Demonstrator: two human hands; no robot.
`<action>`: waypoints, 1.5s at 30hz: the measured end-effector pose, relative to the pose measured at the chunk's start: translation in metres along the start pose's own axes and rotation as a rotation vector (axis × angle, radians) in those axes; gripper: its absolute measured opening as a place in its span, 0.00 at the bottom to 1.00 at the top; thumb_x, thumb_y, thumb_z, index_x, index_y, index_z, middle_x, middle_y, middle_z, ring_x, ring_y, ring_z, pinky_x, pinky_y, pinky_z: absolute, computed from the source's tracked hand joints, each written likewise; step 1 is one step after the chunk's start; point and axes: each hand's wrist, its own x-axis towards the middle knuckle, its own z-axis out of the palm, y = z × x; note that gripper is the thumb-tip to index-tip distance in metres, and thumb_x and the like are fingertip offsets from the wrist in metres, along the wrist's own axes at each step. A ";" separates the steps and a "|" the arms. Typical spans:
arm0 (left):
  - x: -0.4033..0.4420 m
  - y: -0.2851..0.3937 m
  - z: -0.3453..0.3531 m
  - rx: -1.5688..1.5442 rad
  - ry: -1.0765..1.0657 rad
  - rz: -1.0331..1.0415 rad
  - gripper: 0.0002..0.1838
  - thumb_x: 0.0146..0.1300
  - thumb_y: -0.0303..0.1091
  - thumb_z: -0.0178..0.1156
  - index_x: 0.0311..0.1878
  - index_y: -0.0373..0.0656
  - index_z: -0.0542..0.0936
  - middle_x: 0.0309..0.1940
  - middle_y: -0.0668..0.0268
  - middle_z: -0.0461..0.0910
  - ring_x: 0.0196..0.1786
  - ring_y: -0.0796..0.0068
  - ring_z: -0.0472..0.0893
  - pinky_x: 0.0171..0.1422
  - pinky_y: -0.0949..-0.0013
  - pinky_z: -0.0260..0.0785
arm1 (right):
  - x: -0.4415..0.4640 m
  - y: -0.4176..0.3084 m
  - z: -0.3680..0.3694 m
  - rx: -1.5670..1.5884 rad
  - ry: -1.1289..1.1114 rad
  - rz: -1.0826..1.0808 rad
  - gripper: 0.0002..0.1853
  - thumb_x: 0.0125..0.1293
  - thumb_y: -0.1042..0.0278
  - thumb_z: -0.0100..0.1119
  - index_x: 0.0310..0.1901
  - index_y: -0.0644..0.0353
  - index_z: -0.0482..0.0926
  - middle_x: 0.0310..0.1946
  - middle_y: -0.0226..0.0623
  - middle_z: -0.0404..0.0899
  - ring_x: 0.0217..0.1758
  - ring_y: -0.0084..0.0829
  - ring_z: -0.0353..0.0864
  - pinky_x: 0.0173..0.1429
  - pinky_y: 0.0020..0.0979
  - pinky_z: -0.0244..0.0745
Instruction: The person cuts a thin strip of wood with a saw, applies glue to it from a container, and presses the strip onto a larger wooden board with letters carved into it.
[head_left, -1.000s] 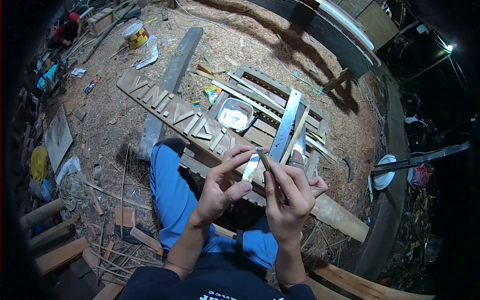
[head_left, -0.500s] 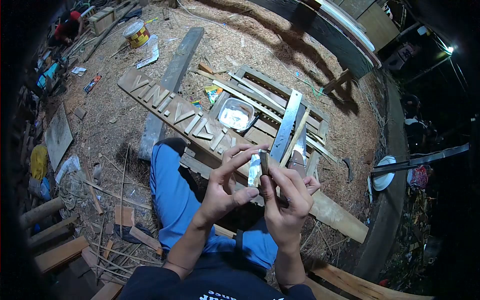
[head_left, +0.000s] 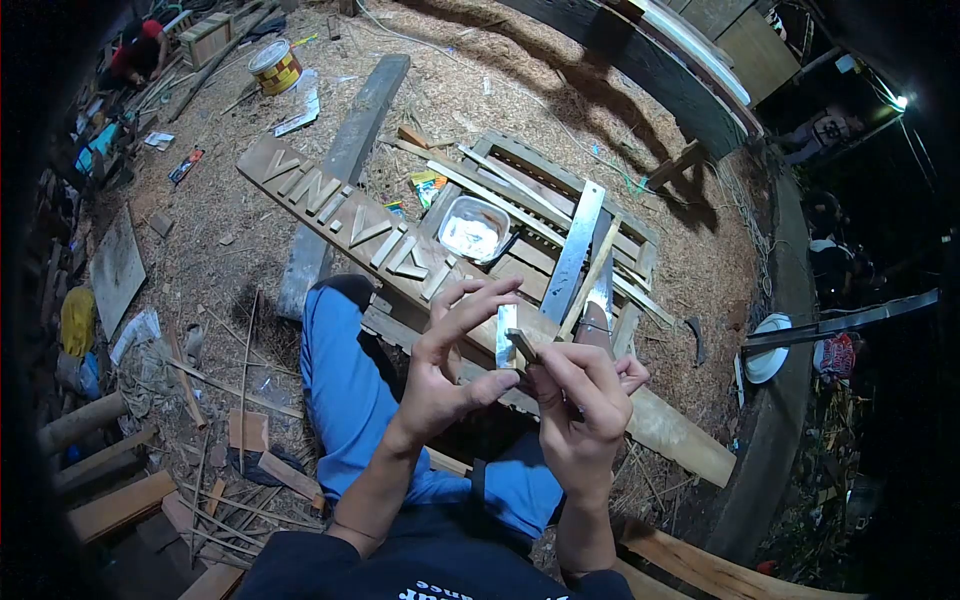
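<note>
Between thumb and fingers of my left hand is a small wooden piece with a white, shiny face. A short dark stick is pinched in my right hand, its tip beside that piece. Beneath and beyond my hands lies a long wooden board with raised wooden letters along it. Just past the board, a clear square tub holds a white substance. A handsaw lies to the right of the tub on a slatted wooden pallet.
A thick plank runs under the board's left part. Thin wood strips lie on the pallet. At the upper left are a yellow and red bucket and a crouching person. Another person is at the upper right. A white round lid lies right.
The white-faced piece has turned more upright in my left hand. My right hand has tilted the dark stick and drawn it slightly away to the right. A person has appeared at the upper right.
</note>
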 end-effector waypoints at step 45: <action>0.003 0.000 0.001 0.458 -0.048 0.059 0.36 0.47 0.43 0.80 0.64 0.51 0.85 0.69 0.68 0.82 0.74 0.58 0.67 0.81 0.51 0.56 | 0.000 0.026 -0.005 -0.322 0.053 -0.028 0.20 0.58 0.78 0.70 0.52 0.47 0.92 0.39 0.28 0.83 0.44 0.33 0.78 0.50 0.36 0.64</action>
